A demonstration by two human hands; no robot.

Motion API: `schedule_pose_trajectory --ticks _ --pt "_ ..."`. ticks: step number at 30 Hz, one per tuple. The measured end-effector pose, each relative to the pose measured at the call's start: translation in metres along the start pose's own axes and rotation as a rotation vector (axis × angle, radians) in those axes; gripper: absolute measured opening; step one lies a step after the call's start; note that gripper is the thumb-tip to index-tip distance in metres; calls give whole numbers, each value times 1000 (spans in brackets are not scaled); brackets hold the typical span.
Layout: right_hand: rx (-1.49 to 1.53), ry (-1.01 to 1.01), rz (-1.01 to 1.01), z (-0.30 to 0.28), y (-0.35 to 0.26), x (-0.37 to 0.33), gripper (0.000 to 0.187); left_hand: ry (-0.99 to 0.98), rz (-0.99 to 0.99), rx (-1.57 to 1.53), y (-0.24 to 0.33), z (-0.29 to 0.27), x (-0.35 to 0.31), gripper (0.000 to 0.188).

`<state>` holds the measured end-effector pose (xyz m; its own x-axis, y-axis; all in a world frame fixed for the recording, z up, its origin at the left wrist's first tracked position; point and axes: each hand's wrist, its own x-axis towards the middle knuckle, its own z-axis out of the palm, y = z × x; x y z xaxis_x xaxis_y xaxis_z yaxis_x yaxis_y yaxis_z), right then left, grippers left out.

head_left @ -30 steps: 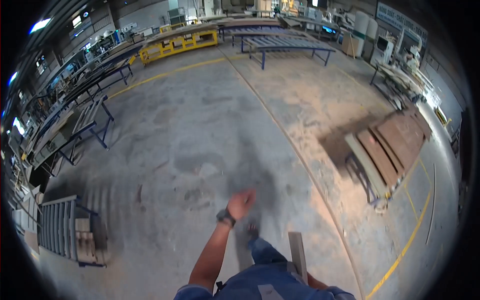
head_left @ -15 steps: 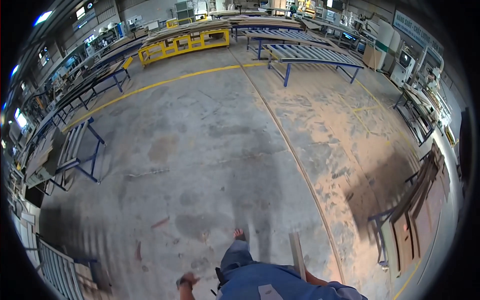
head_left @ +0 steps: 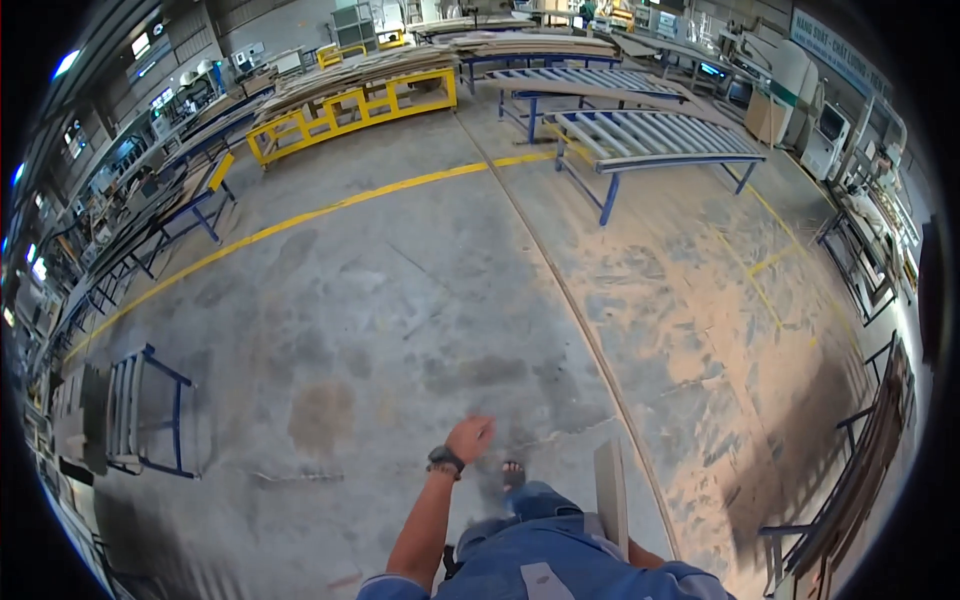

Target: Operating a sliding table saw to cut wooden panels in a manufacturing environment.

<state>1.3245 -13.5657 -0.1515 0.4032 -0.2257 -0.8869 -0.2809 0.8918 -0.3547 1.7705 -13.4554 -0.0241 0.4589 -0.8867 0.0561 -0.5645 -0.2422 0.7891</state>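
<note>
My left hand (head_left: 468,438) swings out in front of my body, above the bare floor, with a dark watch (head_left: 445,459) at the wrist. It holds nothing; its slightly blurred fingers look loose and part-stretched. A long, narrow, greyish board (head_left: 612,490) stands up at my right side, against my blue shirt and beside my right forearm (head_left: 643,556). My right hand is hidden behind the board and my body, but the board is carried along with that arm. One sandalled foot (head_left: 513,474) shows ahead of me.
Blue-framed roller tables (head_left: 670,137) stand ahead right, beside a yellow frame (head_left: 350,118) stacked with boards. A small roller stand (head_left: 150,410) is at left. Dark panels (head_left: 865,480) lean on a rack at right. Sawdust (head_left: 690,300) covers the right floor, along a floor groove (head_left: 575,300).
I have walked forward, so the tables ahead look nearer. My left arm has swung up and forward from beside my body. The board stays at my right side.
</note>
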Motion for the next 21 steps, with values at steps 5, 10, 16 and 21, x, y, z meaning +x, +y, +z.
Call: schedule_pose_trajectory --ticks 5,10,16,21 --pt "-69 132 35 84 -173 64 59 -29 -517 -68 -95 -78 -10 32" --pt "27 226 -57 203 -320 186 58 93 -949 -29 -221 -144 23 31" --pt "86 151 70 305 -491 228 48 74 -476 176 -277 -243 429 33" --pt "145 52 97 399 -613 332 46 147 71 -204 -189 -346 822 29"
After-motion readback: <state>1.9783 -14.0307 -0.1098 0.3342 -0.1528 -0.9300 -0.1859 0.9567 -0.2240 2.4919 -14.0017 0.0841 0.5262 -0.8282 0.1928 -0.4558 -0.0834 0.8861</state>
